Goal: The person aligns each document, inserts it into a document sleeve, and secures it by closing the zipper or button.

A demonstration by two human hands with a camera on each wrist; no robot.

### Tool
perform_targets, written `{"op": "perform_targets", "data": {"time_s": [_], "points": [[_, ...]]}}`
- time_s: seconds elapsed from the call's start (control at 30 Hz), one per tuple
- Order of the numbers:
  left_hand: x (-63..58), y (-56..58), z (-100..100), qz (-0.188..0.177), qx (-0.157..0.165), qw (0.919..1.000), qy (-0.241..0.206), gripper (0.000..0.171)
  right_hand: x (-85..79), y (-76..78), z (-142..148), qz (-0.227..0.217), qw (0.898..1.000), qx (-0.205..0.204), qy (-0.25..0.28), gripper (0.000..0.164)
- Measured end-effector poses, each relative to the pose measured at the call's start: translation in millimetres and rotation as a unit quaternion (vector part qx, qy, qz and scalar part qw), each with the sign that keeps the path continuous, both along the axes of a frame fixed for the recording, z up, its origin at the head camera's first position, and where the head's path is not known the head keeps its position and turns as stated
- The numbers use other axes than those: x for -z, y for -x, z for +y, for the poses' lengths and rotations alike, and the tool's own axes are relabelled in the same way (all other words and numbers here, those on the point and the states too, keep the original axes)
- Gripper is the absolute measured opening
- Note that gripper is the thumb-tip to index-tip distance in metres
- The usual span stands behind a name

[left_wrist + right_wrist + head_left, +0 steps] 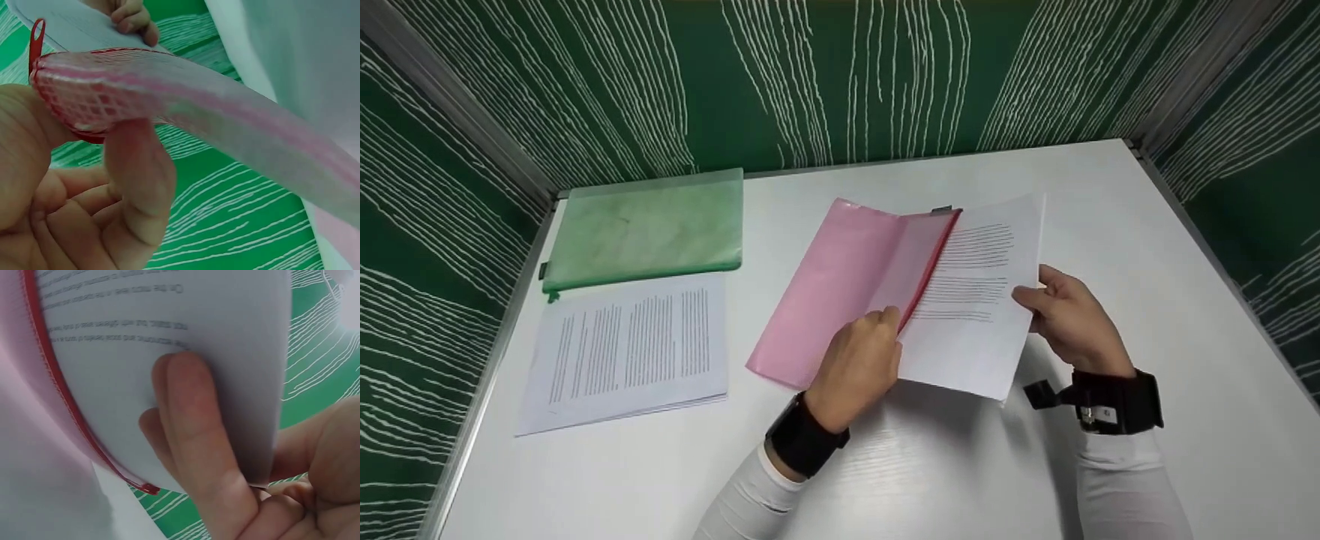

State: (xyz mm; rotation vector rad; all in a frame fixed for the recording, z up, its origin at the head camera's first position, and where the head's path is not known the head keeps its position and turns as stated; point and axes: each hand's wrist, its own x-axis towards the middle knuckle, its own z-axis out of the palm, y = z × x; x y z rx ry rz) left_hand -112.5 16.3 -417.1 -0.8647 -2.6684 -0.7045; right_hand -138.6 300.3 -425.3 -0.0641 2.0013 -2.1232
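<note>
A pink zip pouch [825, 289] is held up over the middle of the white table [1200, 375], its red zip edge [934, 266] facing right. A sheaf of printed sheets [967, 341] juts out rightward past that edge; its left part appears to sit inside the pouch, where the translucent plastic looks paler.

The left hand [859, 367] pinches the near end of the zip edge between thumb and finger, beside the red zip pull [36, 42], and the mesh-backed plastic bows there. The right hand [1072, 319] grips the sheaf's right edge, thumb on the upper face and fingers spread beneath on print.

The pouch looks light, limp and rather slick, likely to fold wherever it is unsupported; the zip edge, its firmest line, seems the best hold. The sheaf should be light but springier, apt to bend, crease or fan apart, so a flat pinch through all the sheets, around the middle of the right edge, suits it.

At the far left lies a green zip pouch [649, 225], zip edge nearward, with a stack of printed pages [626, 352] right by its near side.
</note>
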Motion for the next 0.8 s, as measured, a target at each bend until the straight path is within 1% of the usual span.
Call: {"op": "perform_targets", "data": {"time_s": [0.03, 0.13, 0.2, 0.27, 0.43, 0.53, 0.7, 0.77, 0.8], "points": [[0.5, -0.1, 0.3, 0.006, -0.001, 0.9999, 0.011, 0.024, 0.7, 0.3, -0.3, -0.004, 1.0, -0.005, -0.002, 0.051], [1.5, -0.1, 1.4, 0.036, -0.006, 0.9988, 0.033, 0.04, 2.9, 1.4, -0.9, -0.015, 1.0, -0.016, -0.001, 0.052], [2.1, 0.1, 2.0, 0.052, -0.01, 0.9981, 0.033, 0.046, 4.1, 1.9, -1.2, -0.023, 1.0, -0.019, 0.004, 0.052], [2.3, 0.2, 2.5, 0.062, -0.008, 0.9979, 0.02, 0.048, 5.4, 2.2, -1.4, -0.028, 0.999, -0.018, 0.014, 0.053], [3.1, -0.7, 3.8, 0.078, 0.019, 0.9966, -0.018, 0.043, 7.8, 2.6, -3.4, -0.044, 0.998, -0.018, 0.043, 0.053], [3.7, -1.5, 4.9, 0.093, 0.034, 0.9946, -0.031, 0.041, 9.3, 3.4, -5.9, -0.052, 0.997, -0.03, 0.056, 0.054], [3.3, -3.1, 7.0, 0.126, 0.045, 0.9905, -0.029, 0.034, 12.1, 4.1, -9.7, -0.044, 0.995, -0.06, 0.073, 0.055], [3.2, -3.9, 7.7, 0.131, 0.047, 0.9899, -0.026, 0.032, 12.5, 3.9, -11.4, -0.038, 0.994, -0.064, 0.08, 0.056], [2.8, -4.6, 7.8, 0.127, 0.047, 0.9905, -0.023, 0.029, 12.5, 3.7, -12.3, -0.036, 0.994, -0.064, 0.083, 0.056]]}}
